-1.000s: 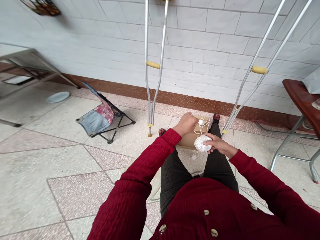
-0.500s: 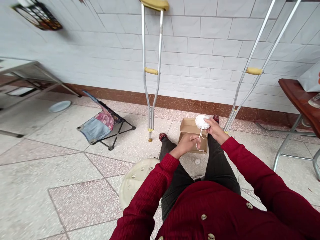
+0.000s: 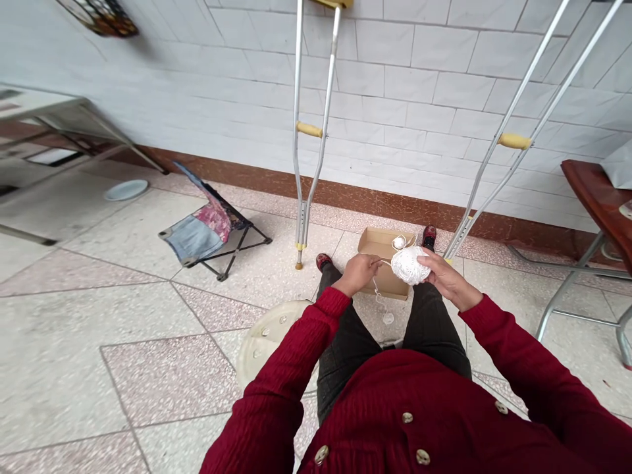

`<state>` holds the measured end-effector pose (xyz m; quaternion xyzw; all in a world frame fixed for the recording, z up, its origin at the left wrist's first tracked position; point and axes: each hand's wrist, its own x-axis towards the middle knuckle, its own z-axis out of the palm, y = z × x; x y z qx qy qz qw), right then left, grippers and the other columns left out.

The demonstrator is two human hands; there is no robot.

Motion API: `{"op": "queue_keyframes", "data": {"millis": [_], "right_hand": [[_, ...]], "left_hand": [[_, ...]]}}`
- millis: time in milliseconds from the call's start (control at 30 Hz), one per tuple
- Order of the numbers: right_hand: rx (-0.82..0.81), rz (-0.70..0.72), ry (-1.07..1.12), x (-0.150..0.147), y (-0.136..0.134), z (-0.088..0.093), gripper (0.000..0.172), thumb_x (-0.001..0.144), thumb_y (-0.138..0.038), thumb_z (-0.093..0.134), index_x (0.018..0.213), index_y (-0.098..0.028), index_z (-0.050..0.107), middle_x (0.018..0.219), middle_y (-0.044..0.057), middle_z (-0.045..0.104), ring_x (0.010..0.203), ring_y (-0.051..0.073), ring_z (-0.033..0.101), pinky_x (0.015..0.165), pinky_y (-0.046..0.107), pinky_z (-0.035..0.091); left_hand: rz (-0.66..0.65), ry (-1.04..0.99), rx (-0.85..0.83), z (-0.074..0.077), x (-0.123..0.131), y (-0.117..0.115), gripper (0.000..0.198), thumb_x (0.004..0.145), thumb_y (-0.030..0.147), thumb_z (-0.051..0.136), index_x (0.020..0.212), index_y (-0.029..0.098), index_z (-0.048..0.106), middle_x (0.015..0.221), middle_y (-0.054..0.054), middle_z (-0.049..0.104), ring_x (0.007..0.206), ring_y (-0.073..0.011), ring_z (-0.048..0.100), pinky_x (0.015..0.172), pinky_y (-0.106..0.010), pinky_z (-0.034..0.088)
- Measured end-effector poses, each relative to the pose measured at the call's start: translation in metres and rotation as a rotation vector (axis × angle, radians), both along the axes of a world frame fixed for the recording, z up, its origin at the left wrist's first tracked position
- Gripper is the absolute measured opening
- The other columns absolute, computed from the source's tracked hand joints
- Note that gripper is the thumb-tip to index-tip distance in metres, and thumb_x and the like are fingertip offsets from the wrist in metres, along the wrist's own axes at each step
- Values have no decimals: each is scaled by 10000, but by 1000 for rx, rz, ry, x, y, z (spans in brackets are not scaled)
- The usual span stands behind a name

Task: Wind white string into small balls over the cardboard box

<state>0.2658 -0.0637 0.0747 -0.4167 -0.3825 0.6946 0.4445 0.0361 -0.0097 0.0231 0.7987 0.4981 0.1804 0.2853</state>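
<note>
I sit with my legs out over a tiled floor. My right hand (image 3: 444,278) is closed around a white ball of string (image 3: 407,264), held above my knees. My left hand (image 3: 359,272) pinches the loose strand (image 3: 377,287) that runs from the ball and hangs down in a loop. Just beyond my hands an open cardboard box (image 3: 374,245) lies on the floor between my feet, with a smaller white ball (image 3: 397,243) inside it. A small white round piece (image 3: 388,318) lies on the floor between my legs.
Two metal crutches (image 3: 302,197) (image 3: 498,155) lean against the white tiled wall. A folding stool (image 3: 210,227) stands on the left, with a plate (image 3: 126,190) and a metal table frame (image 3: 59,125) behind it. A brown table (image 3: 595,197) is at the right. A pale round plastic stool seat (image 3: 264,339) sits by my left leg.
My right hand has lowered the string ball from over the box back toward my knees. My left hand has risen and moved closer to the ball, keeping hold of the strand.
</note>
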Motion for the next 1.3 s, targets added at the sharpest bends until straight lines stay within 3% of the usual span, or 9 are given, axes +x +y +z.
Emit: {"op": "queue_keyframes", "data": {"millis": [100, 167, 333, 467, 600, 733, 867, 1067, 1300], "right_hand": [[111, 65, -33, 0, -2, 12, 443, 729, -339, 759, 1139, -198, 666, 1020, 38, 681, 868, 149, 614, 689, 209, 481], [158, 130, -94, -2, -6, 15, 472, 707, -323, 775, 1151, -206, 663, 1012, 37, 680, 814, 148, 612, 628, 208, 471], [33, 227, -259, -13, -17, -23, 437, 687, -328, 782, 1089, -203, 663, 817, 17, 665, 578, 112, 554, 400, 176, 361], [-130, 39, -342, -16, -7, -64, 388, 670, -333, 786, 1006, -187, 656, 743, 11, 656, 528, 105, 547, 362, 170, 369], [-157, -211, -251, -11, 17, -71, 323, 693, -379, 748, 902, -187, 593, 719, 10, 641, 567, 127, 584, 409, 210, 464], [-71, -319, -241, -20, 36, -66, 429, 631, -377, 775, 935, -211, 522, 774, -6, 636, 612, 144, 605, 437, 237, 501], [-37, -398, -142, -34, 48, -58, 491, 605, -377, 783, 979, -221, 507, 844, -10, 636, 671, 148, 618, 478, 233, 508], [-114, -179, 145, -27, 38, -38, 342, 699, -392, 730, 962, -204, 617, 825, 9, 669, 654, 131, 594, 460, 199, 431], [-262, -35, 258, -13, 5, -36, 349, 730, -389, 639, 1027, -205, 633, 1040, 77, 719, 960, 251, 673, 746, 366, 563]], "left_hand": [[-29, 33, -14, 1, 5, 3, 285, 898, 216, 454, 797, 166, 716, 706, -31, 680, 687, -162, 589, 651, -242, 372], [-40, 52, 13, 4, 8, 7, 296, 910, 223, 446, 799, 167, 715, 731, -37, 688, 697, -165, 592, 652, -248, 371], [-25, 209, 250, 31, 13, 20, 292, 916, 269, 496, 718, 175, 687, 702, -63, 652, 770, -204, 584, 726, -286, 385], [-47, 216, 306, 56, 19, 12, 272, 914, 258, 512, 731, 169, 692, 697, -81, 644, 797, -224, 581, 769, -310, 386], [-45, 88, 197, 63, 23, -13, 284, 925, 264, 492, 742, 168, 687, 694, -56, 652, 708, -186, 571, 677, -277, 361], [-23, -123, -19, 48, 31, -40, 346, 937, 274, 456, 659, 167, 632, 606, 0, 627, 570, -128, 530, 601, -246, 337], [9, -276, -73, 21, 40, -57, 399, 950, 312, 424, 625, 163, 602, 619, 5, 631, 586, -122, 540, 622, -240, 360], [27, -328, -162, -7, 29, -59, 396, 944, 376, 437, 699, 158, 660, 659, -1, 625, 626, -133, 530, 639, -234, 380], [-73, -299, -186, -35, 21, -59, 448, 963, 395, 400, 689, 158, 665, 680, -11, 637, 646, -135, 546, 677, -233, 401]]}}
